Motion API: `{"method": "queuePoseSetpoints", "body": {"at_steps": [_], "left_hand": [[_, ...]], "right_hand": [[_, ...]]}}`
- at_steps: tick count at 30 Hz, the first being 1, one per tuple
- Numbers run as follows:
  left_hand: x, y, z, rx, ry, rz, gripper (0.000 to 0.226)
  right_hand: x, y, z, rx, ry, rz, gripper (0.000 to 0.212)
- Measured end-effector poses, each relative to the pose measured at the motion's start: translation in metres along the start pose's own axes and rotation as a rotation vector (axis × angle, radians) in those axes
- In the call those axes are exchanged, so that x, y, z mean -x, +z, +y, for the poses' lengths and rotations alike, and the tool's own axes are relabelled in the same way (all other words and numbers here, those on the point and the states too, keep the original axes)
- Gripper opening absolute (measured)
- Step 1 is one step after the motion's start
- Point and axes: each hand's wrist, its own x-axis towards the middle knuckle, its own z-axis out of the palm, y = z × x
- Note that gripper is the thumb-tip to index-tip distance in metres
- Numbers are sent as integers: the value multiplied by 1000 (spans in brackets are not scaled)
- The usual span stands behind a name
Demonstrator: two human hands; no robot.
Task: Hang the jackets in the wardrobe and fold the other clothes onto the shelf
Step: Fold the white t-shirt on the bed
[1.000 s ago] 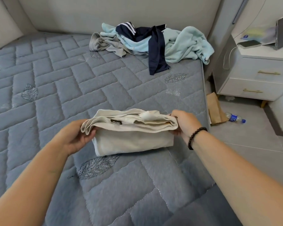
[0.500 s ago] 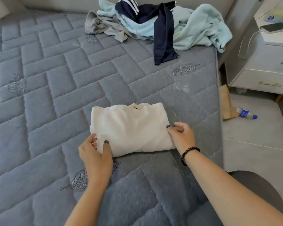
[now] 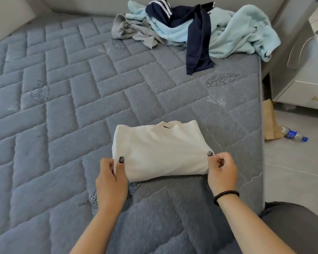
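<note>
A cream garment point(image 3: 162, 151), folded into a neat rectangle, lies flat on the grey quilted mattress point(image 3: 62, 107) near its right side. My left hand point(image 3: 111, 182) pinches the near left corner of the fold, thumb on top. My right hand point(image 3: 221, 171) pinches the near right corner, and a black bead bracelet sits on that wrist. At the head of the bed lies a loose pile: a light blue fleece garment point(image 3: 240, 33), a navy garment with white stripes point(image 3: 196, 33) and a grey garment point(image 3: 134, 32).
A white bedside cabinet point(image 3: 308, 85) stands to the right of the bed, with a cable hanging down its side. On the tiled floor beside the bed lie a brown paper bag point(image 3: 270, 123) and a plastic bottle point(image 3: 294, 134).
The half-raised upper layer was laid down, so the cream garment went from a lifted fold to a flat rectangle. Both hands moved to its near corners.
</note>
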Motion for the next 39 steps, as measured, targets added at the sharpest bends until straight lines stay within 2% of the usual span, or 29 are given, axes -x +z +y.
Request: {"method": "queuePoseSetpoints", "body": {"at_steps": [4,5,7,9,11,13,14,16,20,23,27,29,35,37,39], "left_hand": [[-4,1,1,-137,-137,-116,22],[-4,2,6,-180,-90,-83,16],[-3,7,18,-285,153,3,31],[-3,15,30,-385,438,-73,47],[-9,27,35,-523,628,-293,53],[-19,40,30,-682,689,-458,57],[-25,44,25,-743,695,-495,59],[-34,52,17,-807,699,-509,62],[-38,59,6,-799,720,-474,67],[-38,62,4,-738,683,-410,68],[-43,65,1,-673,377,-258,73],[-48,66,0,-617,265,-238,73],[-52,56,-2,-389,178,-190,79],[-49,50,-2,-290,121,-128,82],[-47,45,-3,-229,49,-80,86]], "right_hand": [[6,-2,9,135,29,-96,25],[5,-1,6,167,31,-108,21],[1,0,-5,233,-36,-117,7],[2,4,-16,346,-258,-108,24],[5,14,-25,419,-555,-161,37],[9,29,-32,511,-789,-321,40],[9,37,-32,579,-833,-444,41],[7,51,-27,738,-820,-613,48],[-6,64,-9,922,-752,-633,61],[-9,68,-6,975,-742,-589,69],[-18,69,-1,988,-603,-468,82],[-26,68,1,957,-512,-415,86],[-54,54,4,803,-321,-288,100],[-54,50,6,780,-349,-296,94],[-51,48,8,720,-395,-238,77]]}}
